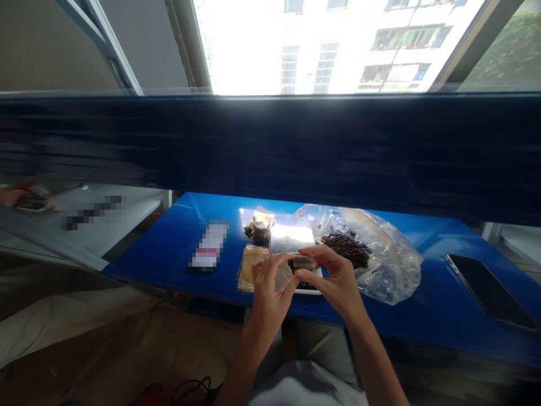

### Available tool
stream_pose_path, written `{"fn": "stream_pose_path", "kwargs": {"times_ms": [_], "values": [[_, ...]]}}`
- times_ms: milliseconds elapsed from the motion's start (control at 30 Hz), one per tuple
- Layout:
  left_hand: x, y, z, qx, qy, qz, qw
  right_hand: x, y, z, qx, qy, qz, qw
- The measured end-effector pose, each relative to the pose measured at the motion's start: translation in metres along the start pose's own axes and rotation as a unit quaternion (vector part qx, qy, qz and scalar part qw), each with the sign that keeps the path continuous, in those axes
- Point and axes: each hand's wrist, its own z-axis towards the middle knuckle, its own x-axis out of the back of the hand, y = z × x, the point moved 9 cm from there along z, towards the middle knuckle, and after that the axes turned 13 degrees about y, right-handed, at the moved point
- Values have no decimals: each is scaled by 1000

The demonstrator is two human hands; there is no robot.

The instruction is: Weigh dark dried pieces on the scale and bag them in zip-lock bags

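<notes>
My left hand [270,282] pinches a small clear plastic bag [284,277] in front of me. My right hand [336,273] grips a small greyish-brown cylinder-shaped container [303,261], held sideways with its end at the bag's mouth. What is inside the container is hidden. Both hands are over the front of a white scale [291,239] with a shiny plate. Right of the scale lies a large clear plastic bag [393,270], open around a heap of dark brown, stick-like pieces [346,250]. Flat, empty-looking small bags [249,273] lie left of my left hand.
Behind the flat bags sit filled small bags [260,225]. One phone [210,246] lies at left on the blue table [164,248], another phone [490,290] at right. A dark blue beam [270,146] crosses above. Another person's hand [12,195] shows at a white table far left.
</notes>
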Motion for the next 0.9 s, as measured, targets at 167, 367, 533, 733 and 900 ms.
{"fn": "stream_pose_path", "kwargs": {"times_ms": [167, 367, 533, 733, 900], "values": [[0, -2, 0, -2, 2, 14, 1000, 3, -5, 0, 17, 14, -16, 1000], [1, -2, -1, -14, 11, 20, 1000, 1, -6, -2, 34, 1, -16, 999], [-2, -5, -4, 1, 1, 23, 1000, 3, -5, -3, 27, 5, -34, 999], [2, -1, -5, -1, 13, 10, 1000, 4, -2, -5, 4, 10, -34, 999], [6, 3, -7, -3, 40, -17, 999, 5, -2, -5, -14, 3, -16, 1000]]}}
